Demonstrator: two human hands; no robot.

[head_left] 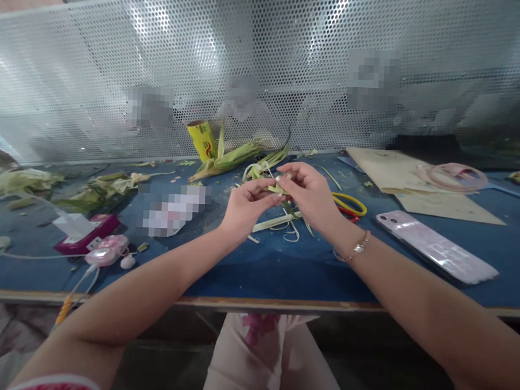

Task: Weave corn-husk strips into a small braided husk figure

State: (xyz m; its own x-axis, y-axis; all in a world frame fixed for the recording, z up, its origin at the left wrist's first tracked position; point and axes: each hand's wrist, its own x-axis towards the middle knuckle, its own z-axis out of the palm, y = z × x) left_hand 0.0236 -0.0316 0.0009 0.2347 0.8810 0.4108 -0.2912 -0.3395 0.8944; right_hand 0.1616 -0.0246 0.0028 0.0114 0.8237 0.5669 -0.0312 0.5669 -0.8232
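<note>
Both hands meet above the middle of the table. A small folded piece of pale green corn husk is pinched between their fingertips. My left hand grips it from the left, thumb against fingers, and my right hand closes on its other side. Loose husk strips lie on the blue tabletop beneath. Just behind the hands sits a small bundle of husk strips. Scissors with yellow and red handles show in part beside my right wrist; the blades are hidden.
Behind lie corn husks and a yellow tube against a perforated metal panel. Leftward are more husks, a purple box, and a pink case with cables. A phone and cardboard lie right.
</note>
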